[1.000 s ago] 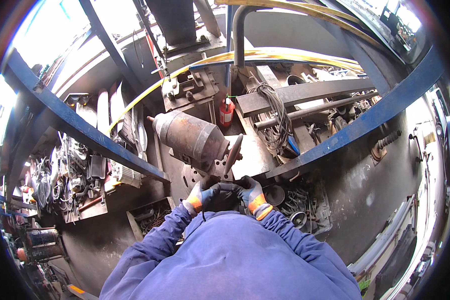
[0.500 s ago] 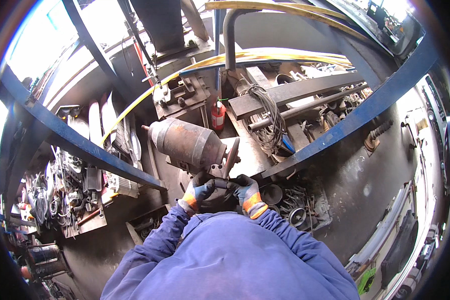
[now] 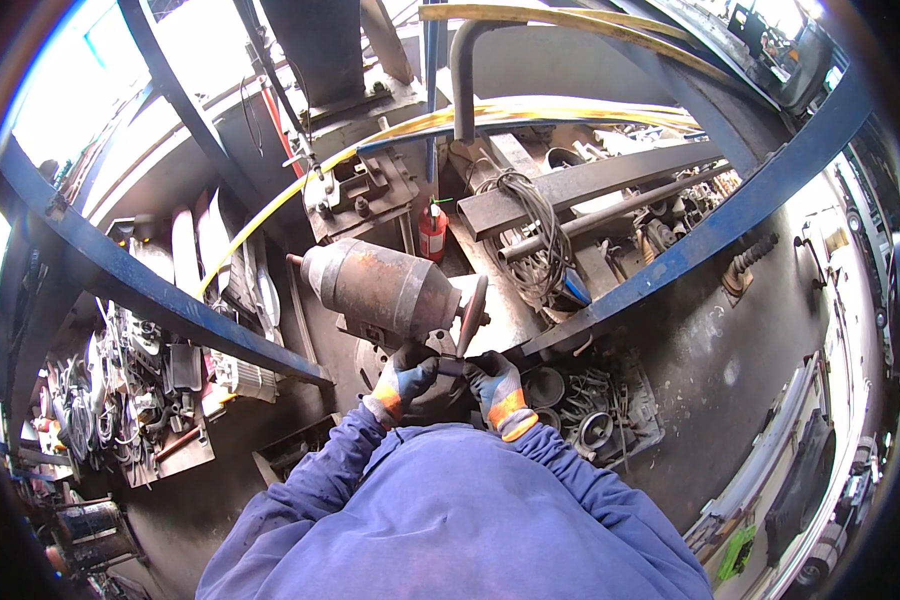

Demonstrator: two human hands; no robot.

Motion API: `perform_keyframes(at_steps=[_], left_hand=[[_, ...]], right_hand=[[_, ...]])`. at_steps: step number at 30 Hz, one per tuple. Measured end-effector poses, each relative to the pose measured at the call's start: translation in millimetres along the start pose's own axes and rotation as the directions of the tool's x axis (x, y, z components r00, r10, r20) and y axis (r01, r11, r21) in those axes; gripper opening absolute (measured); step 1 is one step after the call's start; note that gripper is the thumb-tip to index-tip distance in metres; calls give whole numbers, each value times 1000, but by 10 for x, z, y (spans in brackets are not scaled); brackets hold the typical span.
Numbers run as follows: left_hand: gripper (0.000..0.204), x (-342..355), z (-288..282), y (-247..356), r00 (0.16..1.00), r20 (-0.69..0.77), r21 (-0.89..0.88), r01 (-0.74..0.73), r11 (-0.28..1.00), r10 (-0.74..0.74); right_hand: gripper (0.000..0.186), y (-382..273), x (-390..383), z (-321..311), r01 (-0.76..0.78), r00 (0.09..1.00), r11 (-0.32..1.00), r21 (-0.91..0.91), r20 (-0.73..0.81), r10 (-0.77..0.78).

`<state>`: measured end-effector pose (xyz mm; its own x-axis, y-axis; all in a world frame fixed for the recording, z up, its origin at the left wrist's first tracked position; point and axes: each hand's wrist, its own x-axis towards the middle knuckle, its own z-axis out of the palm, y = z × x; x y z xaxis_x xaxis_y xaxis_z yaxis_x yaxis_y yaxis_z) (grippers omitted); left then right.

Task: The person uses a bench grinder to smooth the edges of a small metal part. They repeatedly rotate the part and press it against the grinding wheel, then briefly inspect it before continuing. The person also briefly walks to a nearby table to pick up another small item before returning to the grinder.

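Note:
Both my hands wear grey, orange and dark gloves. My left hand (image 3: 406, 374) and my right hand (image 3: 491, 385) are closed on opposite ends of a short dark cylindrical piece (image 3: 452, 367). Just beyond it stands a rusty steel drum-shaped housing (image 3: 380, 285) lying sideways on a bracket, with a worn handwheel (image 3: 473, 312) seen edge-on at its right end. Beneath my hands is a round metal base, mostly hidden by the gloves and the piece.
Blue steel beams (image 3: 170, 300) frame both sides. A red fire extinguisher (image 3: 432, 238) stands behind the housing. Coiled cables (image 3: 538, 240) drape over steel bars. Scrap heaps (image 3: 120, 400) fill the left, a bin of metal parts (image 3: 595, 420) sits at right, and yellow hoses (image 3: 515, 110) cross above.
The view has shifted slightly, moving the surroundings a little left in the picture. My hands stay on the dark piece, with only a slight shift of the fingers.

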<state>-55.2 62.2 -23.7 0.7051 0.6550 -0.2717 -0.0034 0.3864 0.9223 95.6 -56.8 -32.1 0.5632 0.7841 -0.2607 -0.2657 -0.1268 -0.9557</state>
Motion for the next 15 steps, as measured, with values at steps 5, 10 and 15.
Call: perform_keyframes(at_steps=[5,10,15], left_hand=[[23,-2,7,26,998,7,-115,58,992,-58],[23,13,-18,-41,999,7,-72,42,996,-42],[23,25,31,-47,1000,-4,-40,21,999,-21]], right_hand=[[14,280,92,-48,148,988,986,-80,-25,-151],[15,114,42,-38,66,998,997,-46,-4,-67],[13,66,29,-35,59,998,998,-17,4,-59]])
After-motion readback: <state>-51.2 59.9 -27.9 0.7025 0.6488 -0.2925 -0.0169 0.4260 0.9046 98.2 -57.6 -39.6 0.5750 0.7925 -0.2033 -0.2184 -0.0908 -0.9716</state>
